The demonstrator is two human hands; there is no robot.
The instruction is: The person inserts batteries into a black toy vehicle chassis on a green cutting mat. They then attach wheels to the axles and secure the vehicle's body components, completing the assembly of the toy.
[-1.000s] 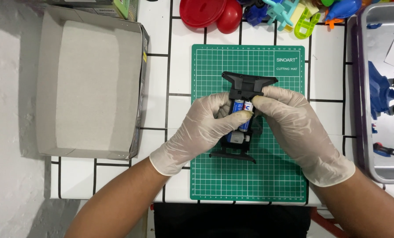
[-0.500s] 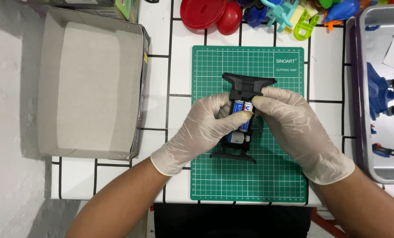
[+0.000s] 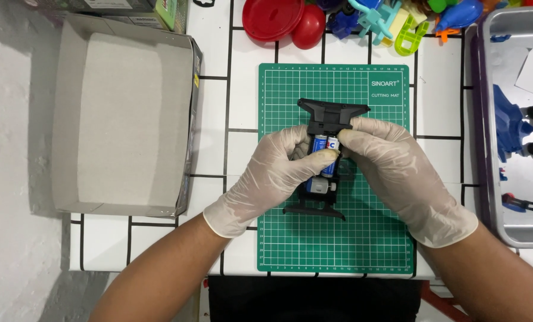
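Black toy chassis (image 3: 332,116) with two batteries (image 3: 324,145) in its bay, lying on the green cutting mat (image 3: 290,238) between both gloved hands. Left hand (image 3: 272,179) and right hand (image 3: 397,176) pinch the chassis from either side, thumbs pressed on the batteries. Left of the left hand, an open cardboard box (image 3: 123,113); right of the right hand, a metal tray (image 3: 504,226).

The middle of the black chassis (image 3: 332,116) is covered by the left hand (image 3: 272,179) and right hand (image 3: 397,173), and only the tops of two batteries (image 3: 325,145) are seen. The metal tray (image 3: 487,119) is cut by the right edge (its blue parts too), the toys (image 3: 397,18) by the top edge.
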